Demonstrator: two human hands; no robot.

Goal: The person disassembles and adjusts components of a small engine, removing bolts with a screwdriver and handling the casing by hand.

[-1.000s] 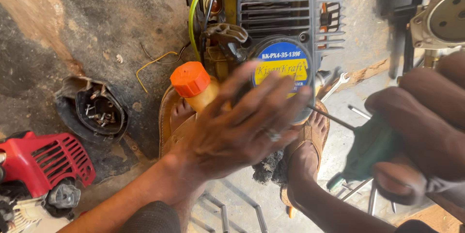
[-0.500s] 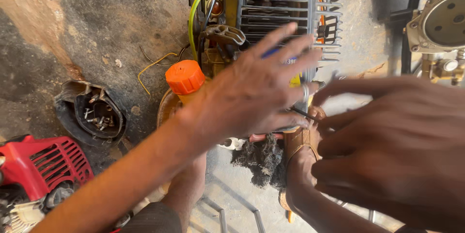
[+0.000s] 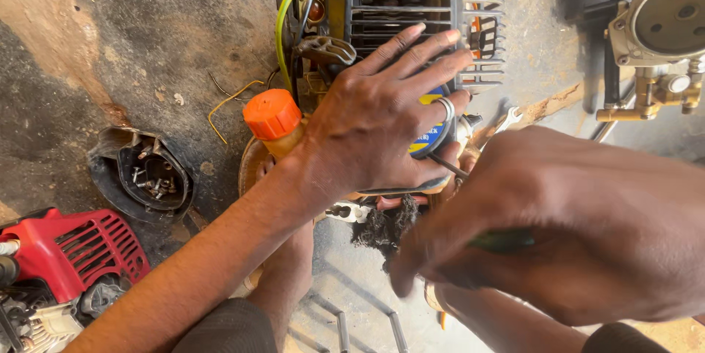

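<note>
Since a second ago our left hand [image 3: 382, 118] has moved up off the blue-and-yellow round tin [image 3: 433, 133] area and now lies spread flat, fingers extended, across the tin and the lower edge of the grey finned engine cover [image 3: 418, 1]; a ring shows on one finger. Our right hand [image 3: 580, 228] has swung in from the right edge and now fills the lower right of the view, closed around a green-handled tool [image 3: 507, 239] whose thin dark shaft [image 3: 448, 168] points up-left toward the tin, tip hidden under the left palm. We read that as bracing with the left while the right brings the tool to the work, so the job is at the point of contact, not past it. The engine sits on the concrete floor [image 3: 147, 30], upright, top centre of the view, with a yellow-green hose [image 3: 283, 23] curving down its left side and an orange-capped bottle [image 3: 273, 114] just beside it at our left wrist. The tin is mostly covered; only a blue arc with a yellow patch shows. A clump of dark fibrous rag [image 3: 382, 228] lies just below it. Off to the left: a black cup-shaped housing holding loose screws [image 3: 147, 177] and a red engine shroud [image 3: 73, 246]. A bare metal engine block [image 3: 661, 23] sits top right, well apart.
</note>
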